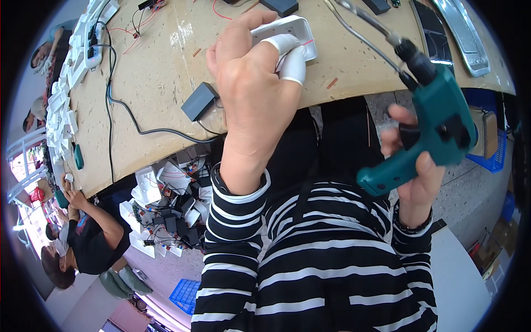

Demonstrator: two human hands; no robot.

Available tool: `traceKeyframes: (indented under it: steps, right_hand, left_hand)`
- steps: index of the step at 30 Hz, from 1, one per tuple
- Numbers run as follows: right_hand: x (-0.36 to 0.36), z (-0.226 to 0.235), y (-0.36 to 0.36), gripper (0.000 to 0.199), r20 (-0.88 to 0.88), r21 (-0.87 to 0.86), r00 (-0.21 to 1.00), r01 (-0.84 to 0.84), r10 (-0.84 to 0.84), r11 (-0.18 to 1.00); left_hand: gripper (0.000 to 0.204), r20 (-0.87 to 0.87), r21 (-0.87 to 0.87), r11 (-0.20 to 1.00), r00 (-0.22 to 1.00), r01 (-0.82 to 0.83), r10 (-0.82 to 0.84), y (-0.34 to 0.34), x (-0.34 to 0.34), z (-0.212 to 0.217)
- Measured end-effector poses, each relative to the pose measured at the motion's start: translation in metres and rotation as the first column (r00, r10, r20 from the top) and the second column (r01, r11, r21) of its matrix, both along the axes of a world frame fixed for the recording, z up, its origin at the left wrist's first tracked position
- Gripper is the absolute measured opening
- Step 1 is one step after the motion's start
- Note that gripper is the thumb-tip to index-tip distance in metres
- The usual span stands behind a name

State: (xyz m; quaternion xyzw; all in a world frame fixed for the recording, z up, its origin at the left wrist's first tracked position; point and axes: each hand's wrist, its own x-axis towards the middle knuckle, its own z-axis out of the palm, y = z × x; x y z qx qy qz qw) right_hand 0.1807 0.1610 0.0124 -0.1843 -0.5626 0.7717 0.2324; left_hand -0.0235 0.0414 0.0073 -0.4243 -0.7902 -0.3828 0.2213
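Note:
My left hand (254, 83), white finger covers on two of its digits, is closed on a small white plastic housing (308, 34) at the table's edge. A bit of red wire shows by the fingertips; what else they pinch inside is hidden. In my right hand (416, 193) is a green pistol-shaped soldering gun (440, 110) with a metal barrel and a thin curved tube beside it. It is held in the air over the table's near edge, its tip toward the upper left, slightly blurred. A dark grey box (199, 102) with a cord lies left of my left wrist.
Black cables (113, 91) run across the tan tabletop (160, 72). White housings (60, 113) line the far left edge, where a co-worker (94, 238) sits. Below the table is a heap of white cases and circuit parts (166, 207). A metal tray (462, 39) lies at the upper right.

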Motion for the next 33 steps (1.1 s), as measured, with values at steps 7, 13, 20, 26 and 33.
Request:
traceKeyframes:
  steps: [7,13,20,26,33]
  right_hand:
    - [-0.077,-0.011,-0.005,0.056,-0.355,-0.488,0.931,-0.261,0.084,0.833]
    - [-0.095,-0.015,-0.01,0.052,-0.288,-0.575,0.957,-0.193,0.024,0.795]
    - [-0.095,-0.015,-0.011,0.055,-0.256,-0.518,0.966,-0.171,0.039,0.838]
    - [-0.096,-0.013,-0.016,0.054,-0.235,-0.499,0.971,-0.151,0.035,0.853]
    - [-0.085,-0.013,-0.013,0.055,-0.243,-0.424,0.969,-0.154,0.051,0.893]
  left_hand:
    - [0.017,0.412,0.341,0.94,0.9,-0.004,-0.146,0.005,0.009,0.003]
    - [0.016,0.251,0.029,0.999,0.968,0.027,-0.034,-0.004,-0.002,0.012]
    - [0.019,0.031,-0.159,0.981,0.994,0.112,-0.109,-0.008,-0.02,0.012]
    - [0.013,0.109,-0.014,0.998,0.992,0.064,-0.062,-0.003,-0.013,-0.004]
    - [0.013,-0.107,0.013,0.998,0.993,-0.055,0.056,0.004,-0.012,-0.015]
